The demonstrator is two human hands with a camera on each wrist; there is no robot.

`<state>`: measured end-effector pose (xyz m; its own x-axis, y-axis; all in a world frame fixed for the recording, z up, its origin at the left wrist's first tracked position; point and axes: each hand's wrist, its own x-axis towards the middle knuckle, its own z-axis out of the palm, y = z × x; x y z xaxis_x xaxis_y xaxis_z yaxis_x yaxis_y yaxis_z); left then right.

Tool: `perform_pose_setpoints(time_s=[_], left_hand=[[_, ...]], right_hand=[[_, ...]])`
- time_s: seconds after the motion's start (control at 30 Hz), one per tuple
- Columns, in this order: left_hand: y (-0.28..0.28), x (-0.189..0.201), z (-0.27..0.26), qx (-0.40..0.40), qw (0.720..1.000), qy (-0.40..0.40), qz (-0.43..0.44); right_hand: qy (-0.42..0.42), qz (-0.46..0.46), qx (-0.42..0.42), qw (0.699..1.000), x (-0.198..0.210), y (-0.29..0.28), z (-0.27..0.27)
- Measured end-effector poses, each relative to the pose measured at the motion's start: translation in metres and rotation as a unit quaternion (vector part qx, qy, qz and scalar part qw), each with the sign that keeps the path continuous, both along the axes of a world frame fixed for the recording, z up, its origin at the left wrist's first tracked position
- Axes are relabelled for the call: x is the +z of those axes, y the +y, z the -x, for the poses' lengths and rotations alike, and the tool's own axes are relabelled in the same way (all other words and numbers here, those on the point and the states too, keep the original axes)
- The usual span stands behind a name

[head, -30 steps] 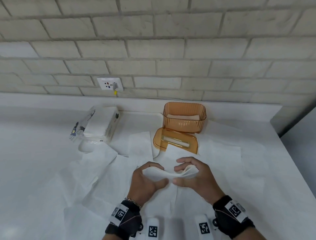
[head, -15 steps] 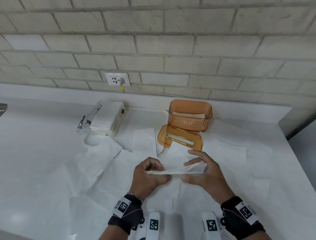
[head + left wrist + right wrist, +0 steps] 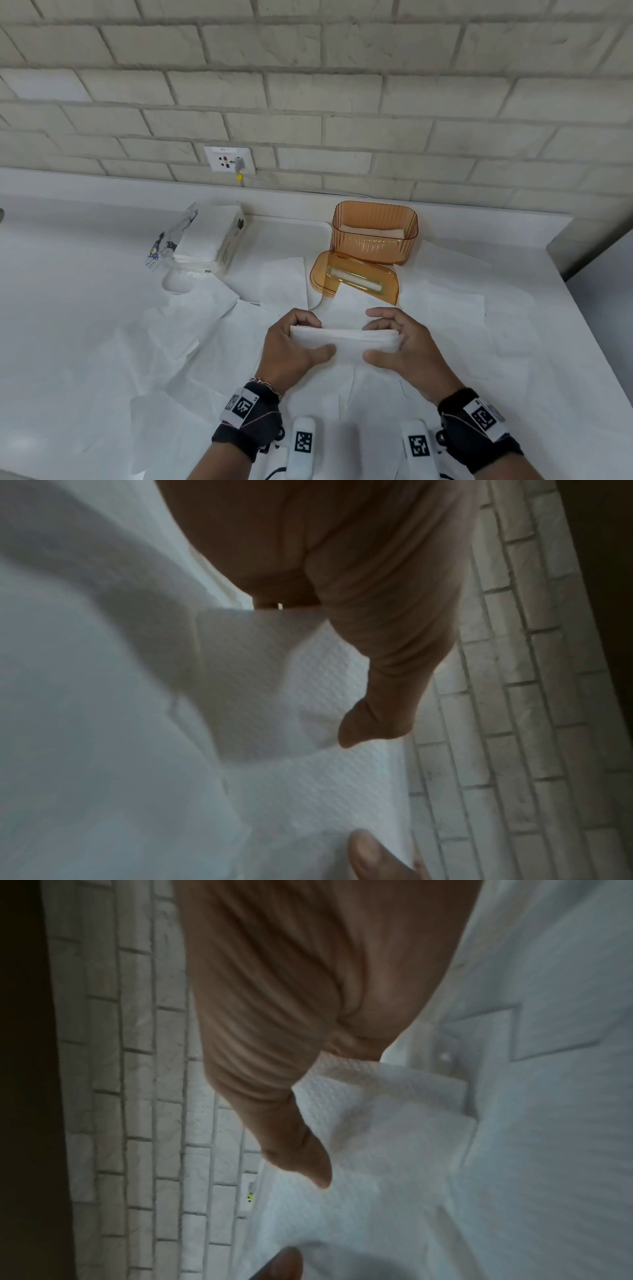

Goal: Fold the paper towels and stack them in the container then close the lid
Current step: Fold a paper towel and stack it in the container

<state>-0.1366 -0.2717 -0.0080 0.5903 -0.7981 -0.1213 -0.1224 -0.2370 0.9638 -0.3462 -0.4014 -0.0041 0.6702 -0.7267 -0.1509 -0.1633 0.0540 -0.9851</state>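
A folded white paper towel (image 3: 346, 342) is held above the counter between both hands. My left hand (image 3: 294, 346) pinches its left end, thumb on the near side and fingers curled over the far side. My right hand (image 3: 400, 346) pinches the right end the same way. The left wrist view shows the towel (image 3: 274, 685) under my left thumb (image 3: 377, 696); the right wrist view shows the towel (image 3: 383, 1118) under my right thumb. The orange container (image 3: 375, 230) stands open behind, with folded towels inside. Its orange lid (image 3: 354, 281) lies in front of it.
Several unfolded white paper towels (image 3: 191, 318) are spread over the white counter (image 3: 68, 294). An opened pack of towels (image 3: 205, 240) lies at the back left. A brick wall with a socket (image 3: 229, 159) runs behind. The counter's right edge (image 3: 582, 308) drops off.
The towel was bowed and loose between my hands, then edge-on; now it is flattened into a tidy folded strip, held a little higher, with both hands pinching its ends.
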Motion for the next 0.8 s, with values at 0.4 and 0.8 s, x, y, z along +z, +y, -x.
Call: perform_pose_setpoints(time_s=[0.4,0.8], left_hand=[[0.002,0.000,0.003,0.010,0.997,0.075,0.016],[0.003,-0.009,-0.002,0.012,0.992,0.124,-0.005]], right_hand=[[0.015,-0.001,-0.049,0.999,-0.009,-0.002,0.012],[0.018,0.020,-0.205,0.978,-0.029,0.015,0.014]])
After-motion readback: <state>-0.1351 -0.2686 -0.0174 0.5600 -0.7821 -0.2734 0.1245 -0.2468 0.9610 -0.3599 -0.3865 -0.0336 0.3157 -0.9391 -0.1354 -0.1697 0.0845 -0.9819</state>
